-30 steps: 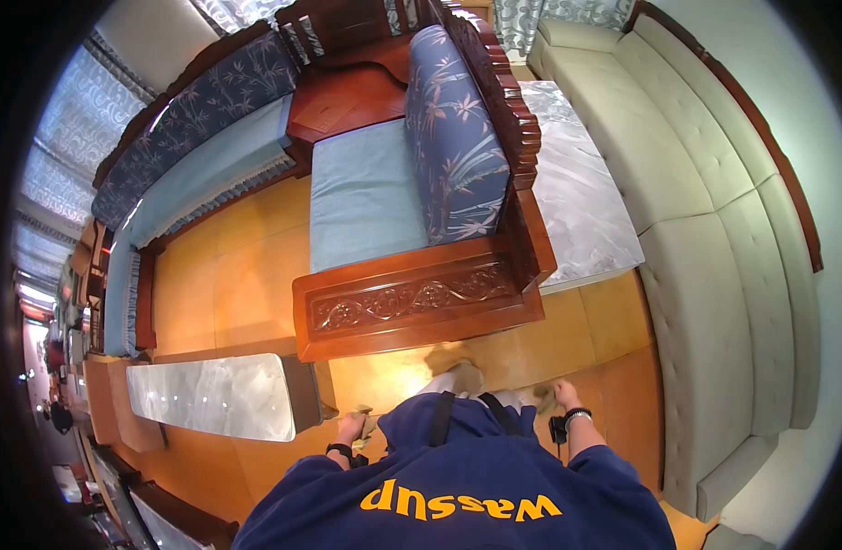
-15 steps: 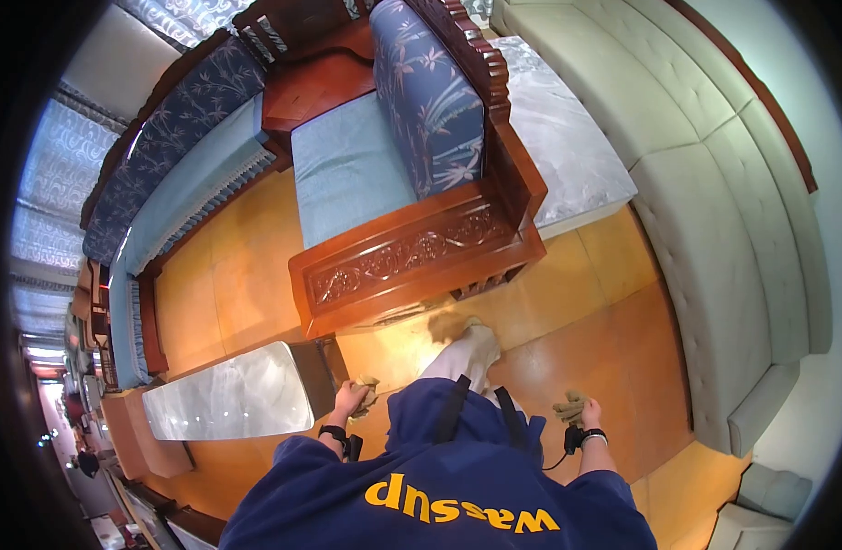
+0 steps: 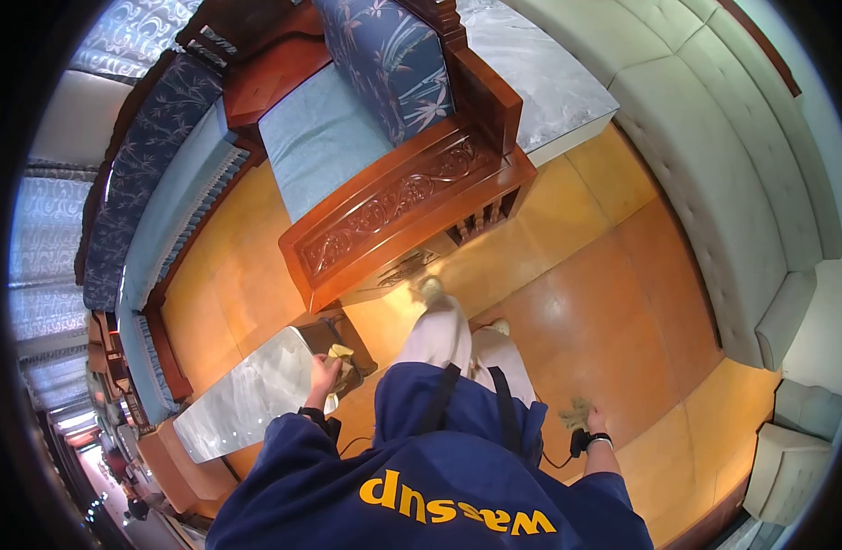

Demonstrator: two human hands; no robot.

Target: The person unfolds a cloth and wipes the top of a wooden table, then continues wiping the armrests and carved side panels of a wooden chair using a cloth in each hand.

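The left hand (image 3: 324,371) grips a yellow cloth (image 3: 343,353) over the end of the marble bench (image 3: 247,394), while the right hand (image 3: 589,420) clutches another cloth (image 3: 575,412) above the floor (image 3: 613,312).

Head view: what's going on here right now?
A person in a navy sweatshirt stands on an orange tiled floor, seen from above. The left hand holds a crumpled yellowish cloth in its grip at the end of a grey marble-topped table. The right hand holds another bunched dull-green cloth down by the person's side. A carved red-wood armchair with blue cushions stands just ahead, with a long cream sofa to the right.
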